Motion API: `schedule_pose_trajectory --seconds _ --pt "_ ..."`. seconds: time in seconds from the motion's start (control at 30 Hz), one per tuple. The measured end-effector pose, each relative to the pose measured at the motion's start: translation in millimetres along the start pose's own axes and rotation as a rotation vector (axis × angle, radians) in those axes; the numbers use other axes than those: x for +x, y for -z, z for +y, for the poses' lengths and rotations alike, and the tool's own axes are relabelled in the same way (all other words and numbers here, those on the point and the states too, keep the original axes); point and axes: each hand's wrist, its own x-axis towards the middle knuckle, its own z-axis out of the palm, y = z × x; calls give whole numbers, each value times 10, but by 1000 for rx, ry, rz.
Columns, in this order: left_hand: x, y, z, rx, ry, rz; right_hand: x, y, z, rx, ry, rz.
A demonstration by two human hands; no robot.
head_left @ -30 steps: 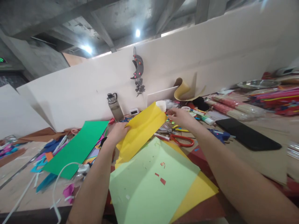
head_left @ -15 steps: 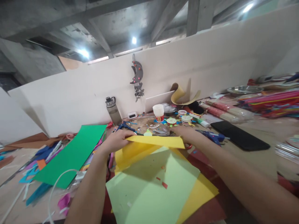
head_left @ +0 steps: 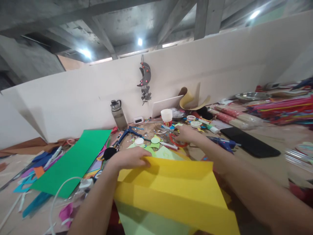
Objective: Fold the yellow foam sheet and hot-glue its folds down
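My left hand (head_left: pixel 133 159) grips the upper edge of a yellow sheet (head_left: pixel 168 182), thumb and fingers closed on it. The sheet is tilted up toward me and shows crease-like bands. Beneath it a light green sheet (head_left: pixel 144 218) shows at the lower left. Farther right, my right hand (head_left: pixel 186 134) is closed above the worktop, apart from the yellow sheet. Red loops that look like scissors handles (head_left: pixel 174 141) show at its fingers; any blades are hidden. Ahead of my left hand lie light green paper pieces (head_left: pixel 155 140), a white disc (head_left: pixel 139 141) and a white pen (head_left: pixel 169 146).
A green sheet (head_left: pixel 75 160) lies at left among scraps. A blue glue gun (head_left: pixel 127 132) and a bottle (head_left: pixel 119 116) stand behind. White cups (head_left: pixel 166 116), another blue glue gun (head_left: pixel 223 143) and a black phone-like slab (head_left: pixel 249 142) are toward the right. A white partition (head_left: pixel 93 94) closes the back.
The yellow sheet has come down toward me and now covers most of the light green one. My right hand has moved off its edge, and the red loops now appear at its fingers.
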Motion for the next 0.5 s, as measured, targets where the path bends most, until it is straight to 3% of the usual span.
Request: schedule_pose_trajectory --seconds 0.1,0.27,0.37,0.43,0.5 --pt "207 -221 132 176 44 8 128 -64 -132 -92 4 21" --pt "384 -430 269 352 303 88 112 -61 -184 -124 22 99" --pt "408 -485 269 379 432 113 -151 111 -73 -60 81 186" --pt "414 -517 235 404 473 125 -429 294 93 68 90 378" --pt "419 -545 192 426 483 141 -741 479 333 133 1 562"
